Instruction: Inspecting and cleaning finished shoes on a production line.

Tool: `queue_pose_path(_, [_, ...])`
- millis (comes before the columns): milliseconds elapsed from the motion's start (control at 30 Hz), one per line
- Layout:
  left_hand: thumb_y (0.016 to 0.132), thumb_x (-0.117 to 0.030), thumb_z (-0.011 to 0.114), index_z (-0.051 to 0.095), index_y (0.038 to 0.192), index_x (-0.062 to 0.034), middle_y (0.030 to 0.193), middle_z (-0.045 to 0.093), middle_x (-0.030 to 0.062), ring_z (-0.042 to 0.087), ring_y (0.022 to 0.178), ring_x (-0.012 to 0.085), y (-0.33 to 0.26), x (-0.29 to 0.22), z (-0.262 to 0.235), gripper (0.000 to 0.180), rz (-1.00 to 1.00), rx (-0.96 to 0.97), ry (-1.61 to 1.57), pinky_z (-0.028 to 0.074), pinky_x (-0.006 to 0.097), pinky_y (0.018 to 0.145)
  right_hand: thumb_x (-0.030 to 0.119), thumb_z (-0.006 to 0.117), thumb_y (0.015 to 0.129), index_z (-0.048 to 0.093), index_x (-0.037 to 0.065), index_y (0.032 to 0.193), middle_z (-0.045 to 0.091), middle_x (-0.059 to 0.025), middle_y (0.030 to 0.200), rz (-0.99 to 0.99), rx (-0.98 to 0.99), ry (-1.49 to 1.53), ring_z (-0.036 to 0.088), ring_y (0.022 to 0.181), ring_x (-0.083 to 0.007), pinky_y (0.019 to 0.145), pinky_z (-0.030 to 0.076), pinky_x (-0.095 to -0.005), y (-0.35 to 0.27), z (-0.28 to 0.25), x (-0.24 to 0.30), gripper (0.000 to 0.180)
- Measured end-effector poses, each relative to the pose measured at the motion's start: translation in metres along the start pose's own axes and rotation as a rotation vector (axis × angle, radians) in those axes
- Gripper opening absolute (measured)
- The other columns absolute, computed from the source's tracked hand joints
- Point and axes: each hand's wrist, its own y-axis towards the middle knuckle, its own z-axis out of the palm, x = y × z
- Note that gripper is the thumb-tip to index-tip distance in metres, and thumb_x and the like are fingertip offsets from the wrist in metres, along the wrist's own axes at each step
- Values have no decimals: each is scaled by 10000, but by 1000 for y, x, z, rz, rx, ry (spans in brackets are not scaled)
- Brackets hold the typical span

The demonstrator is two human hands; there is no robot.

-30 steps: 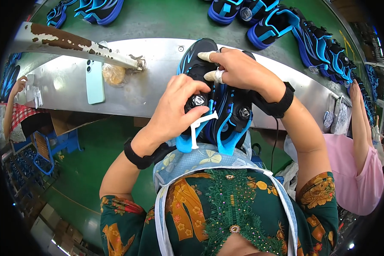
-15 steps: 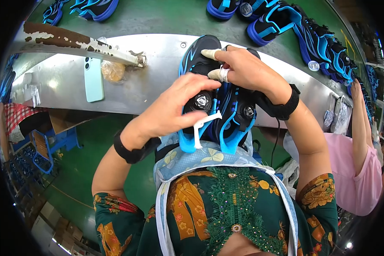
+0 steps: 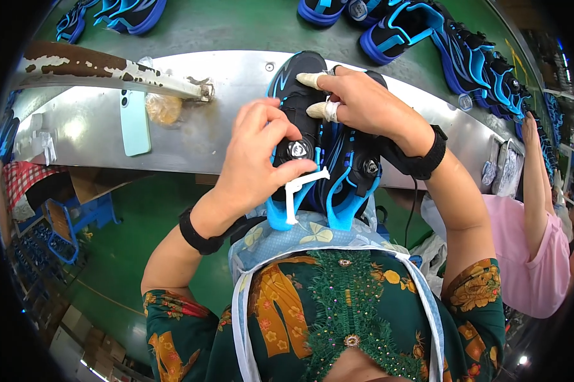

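At the curved edge of a brushed-metal bench (image 3: 191,149): left shoe (image 3: 303,69) and right shoe (image 3: 344,215) sit side by side, toes away from the wearer, heels overhanging the edge by a pale blue leaf-print apron (image 3: 315,232). Uppers black, matte, bright-blue collars; each has a round black dial, ridged rim.

Left hand (image 3: 255,153) half open, thumb and fingers spread around the left shoe's dial; can't tell if they touch it. White angular plastic piece (image 3: 291,200), thin and smooth, lies just past the thumb, over that shoe's collar. Right hand (image 3: 366,105) is over the pair, two cream-covered fingertips (image 3: 309,80) on or just above the left shoe's upper; other fingers hidden, can't tell grip.

Left on bench: mint phone (image 3: 135,124), glossy; round tan item (image 3: 163,109) in clear wrap; pipe (image 3: 108,67) with flaking brown-and-white paint crossing above. Beyond, a green surface (image 3: 236,32) carries more shoes (image 3: 468,67), a dense row at right.

Room: glossy green floor (image 3: 143,216), blue-framed chair (image 3: 64,232) and cardboard boxes (image 3: 77,321) at left, co-worker in pink (image 3: 532,261) at right.
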Motion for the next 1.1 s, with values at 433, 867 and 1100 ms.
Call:
queue_pose_path(433, [678,-130,813,629,997,-50,1218,581,96,409,1343,332,0,4,-3,377,3,133,-3,340,436,1091,291,718,853,578,54,1306,596,-241,988,91,82,25,593,944,-389,837,471,-420,2,-8,7,530])
queue_pose_path(867, [981,-165,539,616,1161,8,1087,663,144,682,786,155,-44,-9,-40,260,-677,212,-536,483,226,523,254,721,833,636,99,1205,623,-189,838,-121,-35,191,629,854,-374,764,491,-441,-23,-4,22,412])
queue_pose_path(1100, [1027,-244,476,571,1185,40,1004,683,150,691,815,167,-60,-25,1,338,-961,66,-1302,413,211,430,134,740,801,629,161,1245,537,-138,859,-213,96,104,572,799,-327,721,486,-393,-33,13,51,459])
